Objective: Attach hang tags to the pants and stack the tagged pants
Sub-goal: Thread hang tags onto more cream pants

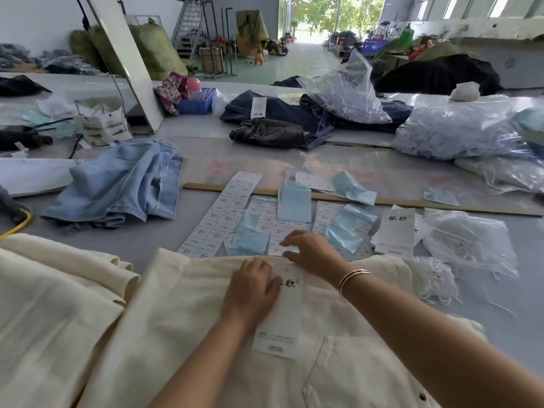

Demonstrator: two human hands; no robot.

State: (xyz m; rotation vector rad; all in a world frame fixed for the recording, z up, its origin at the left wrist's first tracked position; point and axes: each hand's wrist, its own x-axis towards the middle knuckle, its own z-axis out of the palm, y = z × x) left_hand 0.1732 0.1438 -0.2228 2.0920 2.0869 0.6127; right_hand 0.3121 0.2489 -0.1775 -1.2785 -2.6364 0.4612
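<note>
In the head view, the left hand (250, 290) is pressing the hang tag (279, 313) flat, fingers relaxed, on the cream pants (191, 334) at six o'clock, while the right hand (312, 251) is pinching the tag's top, which risks slipping off the waistband.

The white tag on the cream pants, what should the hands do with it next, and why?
Probably peel a sticker off. The hang tag lies flat on the cream pants, held down by the left hand, while the right hand reaches onto the sticker sheets.
</note>
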